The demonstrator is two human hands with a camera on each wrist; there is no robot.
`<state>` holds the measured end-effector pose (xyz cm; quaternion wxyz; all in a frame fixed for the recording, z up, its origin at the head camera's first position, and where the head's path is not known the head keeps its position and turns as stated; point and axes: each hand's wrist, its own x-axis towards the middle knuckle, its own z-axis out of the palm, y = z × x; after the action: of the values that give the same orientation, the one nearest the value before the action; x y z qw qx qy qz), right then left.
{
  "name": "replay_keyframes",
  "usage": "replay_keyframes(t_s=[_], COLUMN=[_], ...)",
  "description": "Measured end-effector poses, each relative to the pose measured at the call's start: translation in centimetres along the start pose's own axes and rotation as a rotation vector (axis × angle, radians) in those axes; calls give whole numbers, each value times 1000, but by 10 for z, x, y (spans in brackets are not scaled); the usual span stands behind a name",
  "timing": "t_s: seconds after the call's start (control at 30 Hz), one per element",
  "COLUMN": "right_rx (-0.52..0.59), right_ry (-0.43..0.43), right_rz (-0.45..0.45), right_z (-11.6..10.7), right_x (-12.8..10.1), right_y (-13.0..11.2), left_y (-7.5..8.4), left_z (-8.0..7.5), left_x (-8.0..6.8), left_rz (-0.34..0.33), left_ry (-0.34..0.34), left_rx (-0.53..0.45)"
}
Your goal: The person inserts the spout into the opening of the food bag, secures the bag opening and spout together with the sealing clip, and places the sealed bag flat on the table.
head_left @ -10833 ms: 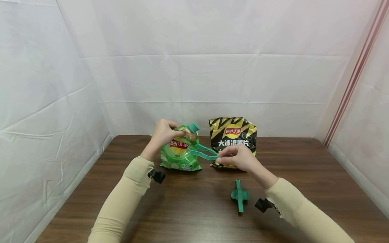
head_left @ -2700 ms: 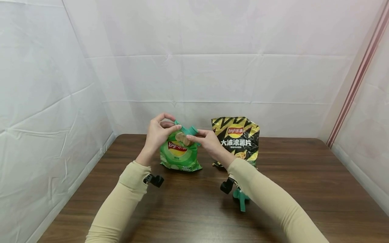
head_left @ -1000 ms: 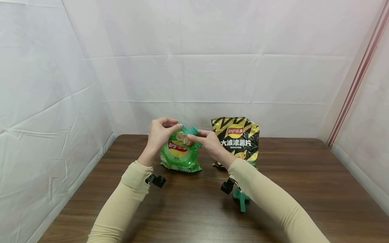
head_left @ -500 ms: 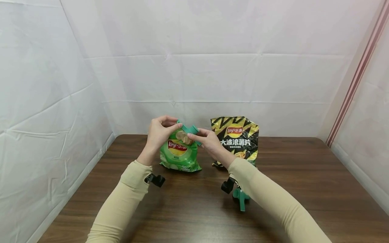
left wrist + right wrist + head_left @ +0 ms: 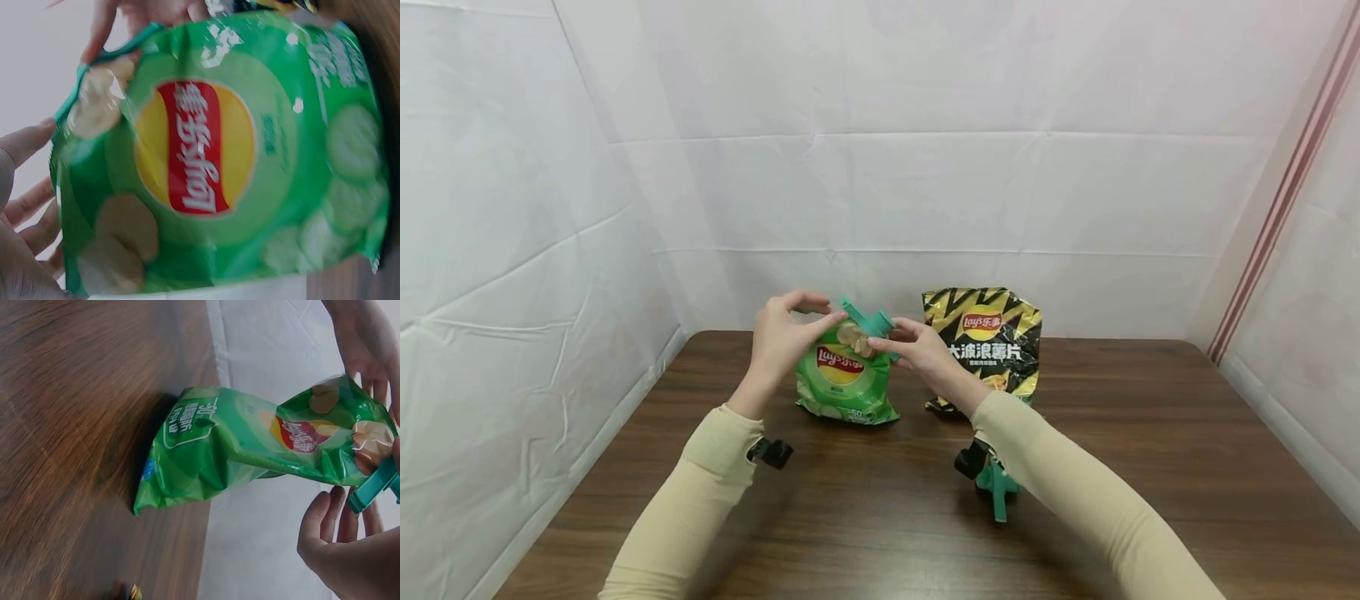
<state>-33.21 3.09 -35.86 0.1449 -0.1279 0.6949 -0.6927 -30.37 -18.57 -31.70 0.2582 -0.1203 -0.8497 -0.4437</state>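
A green Lay's potato chip bag [image 5: 842,392] stands on the table in the head view. Across its top edge lies a teal bag clip [image 5: 861,317] with a round spout, slanting down to the right. My right hand [image 5: 925,354] pinches the clip's right end between thumb and fingers. Beside the clip's left part is my left hand [image 5: 778,337], fingers loosely extended and thumb tip close to the bag's top corner. In the left wrist view, the bag's front [image 5: 194,150] hides part of the left fingers. The right wrist view shows the clip's end [image 5: 372,487] near the right fingers.
A black and yellow Lay's bag [image 5: 981,333] stands upright right of the green one. A second teal clip with a spout [image 5: 998,492] lies on the brown table [image 5: 865,517], partly behind the right forearm. White cloth [image 5: 925,192] hangs behind.
Earlier the clip stood spread, its right end in my right hand; now it is closed across the bag top. In the last half second my left hand has drawn left, uncovering the clip's left end.
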Motion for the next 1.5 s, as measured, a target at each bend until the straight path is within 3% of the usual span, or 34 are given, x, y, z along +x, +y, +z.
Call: replay_keyframes(t_s=[0.17,0.43,0.87,1.03,1.2,1.5], right_rx=[-51,-99,-23,61,91,137], right_ry=[-12,-9,69,86,105,155], right_rz=[52,125,210,226,206,188], right_z=[-4,-3,10,15,16,17], right_x=[-4,-10,-13,-12,-12,-12], right_y=[4,16,34,35,37,40], left_y=[-16,-38,-61,-67,-69,-68], left_z=[-6,-14,-21,-15,-9,-6], left_x=[-4,-14,-30,-34,-36,-32], left_rz=[-7,-169,-385,-463,-495,-561], left_ry=[42,-71,-189,-201,-173,-35], left_rx=[10,-132,-209,-349,-432,-515])
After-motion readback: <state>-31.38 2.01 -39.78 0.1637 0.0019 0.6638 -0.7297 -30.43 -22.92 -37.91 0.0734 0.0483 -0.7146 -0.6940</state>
